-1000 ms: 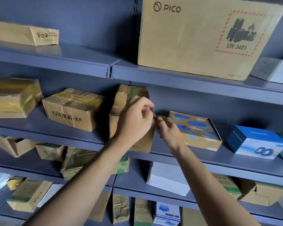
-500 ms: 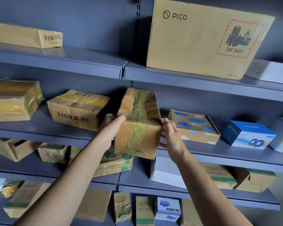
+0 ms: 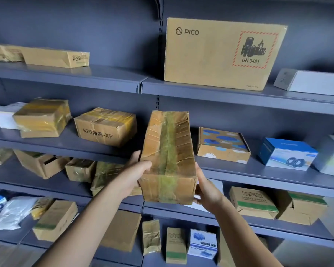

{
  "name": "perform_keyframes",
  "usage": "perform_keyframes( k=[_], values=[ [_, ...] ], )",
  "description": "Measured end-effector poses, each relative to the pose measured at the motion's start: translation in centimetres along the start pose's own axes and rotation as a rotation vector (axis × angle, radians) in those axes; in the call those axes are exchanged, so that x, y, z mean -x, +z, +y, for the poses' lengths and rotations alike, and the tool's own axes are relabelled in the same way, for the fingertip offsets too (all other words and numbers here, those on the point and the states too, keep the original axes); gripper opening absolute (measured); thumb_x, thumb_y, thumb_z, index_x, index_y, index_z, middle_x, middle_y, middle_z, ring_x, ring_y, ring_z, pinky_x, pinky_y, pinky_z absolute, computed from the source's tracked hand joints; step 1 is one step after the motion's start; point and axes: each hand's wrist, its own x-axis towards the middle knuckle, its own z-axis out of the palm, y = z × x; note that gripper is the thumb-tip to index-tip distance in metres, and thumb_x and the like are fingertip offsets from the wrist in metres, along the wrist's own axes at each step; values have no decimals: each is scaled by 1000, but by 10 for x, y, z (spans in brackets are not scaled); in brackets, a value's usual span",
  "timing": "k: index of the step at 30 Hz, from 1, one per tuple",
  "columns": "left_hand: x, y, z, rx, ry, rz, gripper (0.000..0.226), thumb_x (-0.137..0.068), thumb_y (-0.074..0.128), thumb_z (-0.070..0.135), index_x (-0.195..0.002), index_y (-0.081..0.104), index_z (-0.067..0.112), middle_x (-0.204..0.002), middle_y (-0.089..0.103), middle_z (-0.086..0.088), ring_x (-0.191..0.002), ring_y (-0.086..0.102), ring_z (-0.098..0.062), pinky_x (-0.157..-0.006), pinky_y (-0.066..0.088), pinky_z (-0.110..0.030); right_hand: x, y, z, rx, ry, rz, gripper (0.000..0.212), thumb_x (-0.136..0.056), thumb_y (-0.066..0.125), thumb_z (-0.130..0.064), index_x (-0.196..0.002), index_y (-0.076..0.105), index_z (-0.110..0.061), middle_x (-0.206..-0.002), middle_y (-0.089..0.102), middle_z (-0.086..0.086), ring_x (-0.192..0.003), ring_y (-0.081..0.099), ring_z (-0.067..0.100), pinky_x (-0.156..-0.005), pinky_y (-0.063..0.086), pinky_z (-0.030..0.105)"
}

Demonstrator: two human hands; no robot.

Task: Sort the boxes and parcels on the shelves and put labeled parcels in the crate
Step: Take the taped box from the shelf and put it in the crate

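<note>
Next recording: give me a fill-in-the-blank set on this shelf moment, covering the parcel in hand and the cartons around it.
1. Counting the left hand and right hand, the taped parcel is gripped by ___ hands.
2. The big carton on the top shelf bears the brand name ___.
3. Its hazard label reads UN ___.
4. The carton printed 820 sits to the parcel's ___.

Missing words: two; PICO; 3481; left.
</note>
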Motion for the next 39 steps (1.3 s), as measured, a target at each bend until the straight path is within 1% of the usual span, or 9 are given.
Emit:
perform_keyframes(
  k=[5, 15, 19, 21, 26, 28, 32, 36, 39],
  values=[
    [39, 1, -33, 14, -76, 21, 68, -81, 37, -11, -136, 47, 28, -122, 59, -10, -113, 56, -33, -100, 47, -55, 22, -10, 33, -155, -65, -8, 77, -68, 59, -73, -120, 67, -16, -108, 75, 7, -102, 71, 27, -93, 55, 46],
    [97, 9, -55, -220, -87, -29, 76, -91, 52, 7, -150, 23, 46, -138, 49, 8, -117, 54, -18, -97, 49, -36, 67, -21, 56, -158, -177, -101, 65, -68, 73, -53, -121, 60, -18, -104, 76, 1, -93, 72, 17, -74, 54, 29],
    [98, 9, -44, -74, -131, -39, 57, -82, 61, 56, -136, 48, 41, -142, 51, 3, -122, 52, -21, -107, 42, -43, 79, -18, 51, -148, -227, -55, 71, -64, 79, -52, -124, 56, -22, -109, 74, 1, -97, 72, 17, -78, 55, 30],
    [94, 7, -38, -43, -158, -69, 87, -57, 66, 85, -131, 52, 42, -143, 49, 5, -130, 47, -23, -112, 36, -50, 84, -16, 40, -130, -241, -37, 67, -67, 76, -52, -124, 56, -22, -113, 73, 4, -101, 70, 20, -80, 54, 32],
    [85, -9, -20, 38, -136, -169, 116, -43, 54, 99, -142, 46, 38, -148, 44, 4, -136, 42, -24, -115, 29, -51, 90, -7, 2, -146, -246, -79, 56, -85, 65, -50, -123, 64, -9, -115, 72, 10, -104, 69, 22, -87, 53, 33],
    [79, -24, -17, 127, -141, -189, 113, -40, 54, 100, -128, 60, 30, -142, 51, -5, -130, 48, -32, -111, 33, -52, 92, 3, -12, -76, -252, -103, 64, -84, 58, -63, -127, 65, -16, -122, 70, 8, -114, 66, 25, -94, 51, 42],
    [77, -47, -14, 267, -102, -243, 72, -78, 32, 81, -113, 65, 28, -113, 72, -8, -108, 65, -28, -95, 50, -45, 96, 28, -33, 102, -262, -90, 50, -95, 43, -64, -120, 69, -29, -117, 73, 0, -109, 66, 17, -93, 53, 42],
    [73, -73, -22, 248, -97, -421, 86, -64, 49, 87, -128, 60, 31, -124, 69, -3, -117, 63, -24, -99, 48, -48, 100, 47, -33, 144, -310, -66, 37, -94, 47, -42, -107, 70, -17, -92, 74, -1, -90, 65, 19, -77, 51, 34],
    [71, -86, -30, 65, -83, -389, 105, -48, 75, 81, -138, 50, 33, -139, 57, 6, -131, 49, -18, -115, 31, -47, 97, 52, -23, 160, -360, -158, 49, -78, 56, -25, -127, 58, -32, -106, 67, -1, -101, 61, 17, -81, 49, 33]
  ],
)
